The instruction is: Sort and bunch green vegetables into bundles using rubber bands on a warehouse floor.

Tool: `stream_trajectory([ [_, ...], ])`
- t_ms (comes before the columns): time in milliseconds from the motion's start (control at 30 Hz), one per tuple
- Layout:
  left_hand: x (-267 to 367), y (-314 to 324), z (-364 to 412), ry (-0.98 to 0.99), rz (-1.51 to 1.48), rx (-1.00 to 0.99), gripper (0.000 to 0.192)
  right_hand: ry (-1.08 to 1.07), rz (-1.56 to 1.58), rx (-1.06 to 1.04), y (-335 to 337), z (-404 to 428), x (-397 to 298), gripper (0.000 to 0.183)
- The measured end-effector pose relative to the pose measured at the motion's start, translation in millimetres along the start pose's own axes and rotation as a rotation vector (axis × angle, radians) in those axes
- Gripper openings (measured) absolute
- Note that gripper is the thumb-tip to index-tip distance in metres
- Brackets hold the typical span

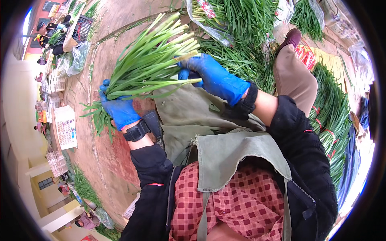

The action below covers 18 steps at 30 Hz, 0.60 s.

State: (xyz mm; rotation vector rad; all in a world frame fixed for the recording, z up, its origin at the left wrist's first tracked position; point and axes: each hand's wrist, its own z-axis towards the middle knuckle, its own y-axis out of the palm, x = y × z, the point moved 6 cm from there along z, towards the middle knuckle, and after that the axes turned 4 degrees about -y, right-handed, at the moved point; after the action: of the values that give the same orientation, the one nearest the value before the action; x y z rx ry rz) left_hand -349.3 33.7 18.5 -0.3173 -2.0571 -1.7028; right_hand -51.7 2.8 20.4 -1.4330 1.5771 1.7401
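Observation:
My left hand (pixel 118 109), in a blue glove, grips a bunch of garlic chives (pixel 147 63) near its leafy end. Pale cut stem ends fan out towards the upper right, and leaf tips (pixel 104 119) hang below the hand. My right hand (pixel 215 76), also gloved in blue, is at the stem side with its fingers curled. A yellowish stalk (pixel 187 56) lies at its thumb and forefinger and seems pinched there. Another stem crosses in front of its lower fingers. A grey-green apron (pixel 193 111) covers my lap beneath the bunch.
Loose chives (pixel 241 57) and a plastic-wrapped heap (pixel 247 18) lie ahead. Bundles with red ties (pixel 330 129) are on the right beside my bent leg (pixel 294 79). Farther left stand a white crate (pixel 65 127), a black crate (pixel 82 28) and several people at work.

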Motion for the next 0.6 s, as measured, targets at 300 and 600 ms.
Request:
stream_trajectory([
  [300, 6, 18, -18, 0.141, 0.085, -0.039, 0.013, -0.197, 0.366, -0.063, -68, -1, -24, 0.021],
  [600, 26, 19, -6, 0.157, -0.001, -0.098, 0.015, -0.559, -1.169, 0.043, -70, -46, -47, 0.042],
])
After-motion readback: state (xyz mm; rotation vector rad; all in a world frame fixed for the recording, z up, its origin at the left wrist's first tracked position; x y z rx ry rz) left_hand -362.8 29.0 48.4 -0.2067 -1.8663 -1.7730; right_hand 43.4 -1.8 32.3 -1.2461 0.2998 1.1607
